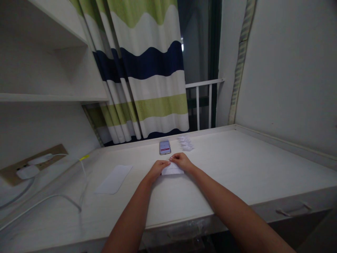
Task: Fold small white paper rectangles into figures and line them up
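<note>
A folded piece of white paper (172,170) is between my two hands, low over the white desk. My left hand (159,166) grips its left side, the thumb pressed near the top. On the other side my right hand (181,161) pinches the upper edge, its fingertips close to the left thumb. Just beyond the hands lies a phone (165,147) with its screen lit. Several small folded white paper pieces (185,143) sit in a row to the right of the phone.
Flat white sheets (113,180) lie on the desk (223,165) to the left. White cables (65,196) run from chargers in a wall socket (34,165) at far left. A striped curtain (158,88) hangs behind, and a shelf (52,96) juts out upper left.
</note>
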Action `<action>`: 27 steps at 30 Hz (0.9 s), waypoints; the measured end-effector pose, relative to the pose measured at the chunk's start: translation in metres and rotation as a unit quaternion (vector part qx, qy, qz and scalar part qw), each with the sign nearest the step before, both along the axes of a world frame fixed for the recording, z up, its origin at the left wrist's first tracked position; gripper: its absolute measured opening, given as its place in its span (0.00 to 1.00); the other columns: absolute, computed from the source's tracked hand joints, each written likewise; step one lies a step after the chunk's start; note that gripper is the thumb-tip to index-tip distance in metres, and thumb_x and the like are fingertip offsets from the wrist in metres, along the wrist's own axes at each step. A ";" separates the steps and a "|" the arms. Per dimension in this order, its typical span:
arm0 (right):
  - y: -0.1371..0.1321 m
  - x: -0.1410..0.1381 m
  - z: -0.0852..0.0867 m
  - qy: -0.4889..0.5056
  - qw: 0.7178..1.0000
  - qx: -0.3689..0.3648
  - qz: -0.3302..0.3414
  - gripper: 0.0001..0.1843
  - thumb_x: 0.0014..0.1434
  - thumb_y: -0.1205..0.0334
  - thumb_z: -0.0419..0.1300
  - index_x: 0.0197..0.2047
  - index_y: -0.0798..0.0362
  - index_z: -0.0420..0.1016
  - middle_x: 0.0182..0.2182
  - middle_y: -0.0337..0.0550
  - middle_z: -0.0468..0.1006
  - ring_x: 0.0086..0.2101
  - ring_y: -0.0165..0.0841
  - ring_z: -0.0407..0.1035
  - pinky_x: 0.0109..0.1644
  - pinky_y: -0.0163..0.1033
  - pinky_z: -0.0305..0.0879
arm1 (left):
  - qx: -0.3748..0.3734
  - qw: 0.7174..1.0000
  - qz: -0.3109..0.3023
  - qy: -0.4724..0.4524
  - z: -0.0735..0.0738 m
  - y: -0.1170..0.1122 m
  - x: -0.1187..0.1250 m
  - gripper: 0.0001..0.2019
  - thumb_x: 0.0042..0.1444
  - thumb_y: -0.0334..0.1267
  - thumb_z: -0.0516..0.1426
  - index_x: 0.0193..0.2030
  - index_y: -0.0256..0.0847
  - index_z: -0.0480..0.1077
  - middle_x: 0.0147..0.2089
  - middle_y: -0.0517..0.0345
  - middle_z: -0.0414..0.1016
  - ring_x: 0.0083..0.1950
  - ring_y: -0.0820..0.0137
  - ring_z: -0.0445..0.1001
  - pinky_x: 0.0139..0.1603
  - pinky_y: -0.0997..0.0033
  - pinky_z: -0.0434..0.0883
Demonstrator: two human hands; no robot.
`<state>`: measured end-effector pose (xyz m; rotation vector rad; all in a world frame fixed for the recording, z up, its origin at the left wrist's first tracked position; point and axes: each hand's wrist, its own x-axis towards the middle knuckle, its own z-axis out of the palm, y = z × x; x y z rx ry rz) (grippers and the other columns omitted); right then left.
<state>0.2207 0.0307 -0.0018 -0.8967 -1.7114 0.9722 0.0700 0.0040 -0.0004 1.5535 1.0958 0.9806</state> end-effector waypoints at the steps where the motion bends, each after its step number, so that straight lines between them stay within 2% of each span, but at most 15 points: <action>1: 0.000 0.000 0.000 0.002 1.000 0.001 -0.001 0.11 0.43 0.58 0.58 0.22 0.59 0.74 0.18 0.38 0.71 0.21 0.25 0.59 0.26 0.31 0.53 | 0.000 1.000 0.000 0.002 0.000 0.000 0.000 0.19 0.37 0.51 0.59 0.23 0.32 0.71 0.19 0.58 0.68 0.21 0.75 0.60 0.22 0.76 0.54; 11: 0.007 0.003 -0.003 0.002 0.999 -0.007 -0.039 0.11 0.43 0.58 0.58 0.22 0.59 0.73 0.17 0.37 0.70 0.20 0.25 0.58 0.23 0.31 0.50 | 0.006 1.000 0.007 0.023 0.002 0.002 0.000 0.21 0.38 0.54 0.57 0.19 0.33 0.69 0.17 0.59 0.67 0.19 0.76 0.60 0.22 0.75 0.56; 18: 0.004 0.005 0.002 0.026 0.998 -0.025 -0.044 0.11 0.42 0.58 0.57 0.21 0.59 0.72 0.14 0.36 0.66 0.18 0.24 0.54 0.21 0.31 0.48 | -0.048 0.995 0.001 -0.089 0.001 0.000 0.001 0.20 0.33 0.52 0.62 0.22 0.32 0.70 0.23 0.58 0.69 0.28 0.71 0.67 0.33 0.67 0.67; 27: 0.006 0.005 0.002 0.038 0.997 -0.020 -0.056 0.12 0.42 0.57 0.57 0.21 0.59 0.72 0.15 0.37 0.66 0.19 0.24 0.55 0.22 0.32 0.49 | -0.052 0.993 0.013 -0.110 0.005 -0.002 0.001 0.21 0.32 0.51 0.62 0.22 0.32 0.70 0.24 0.57 0.70 0.31 0.69 0.68 0.37 0.62 0.69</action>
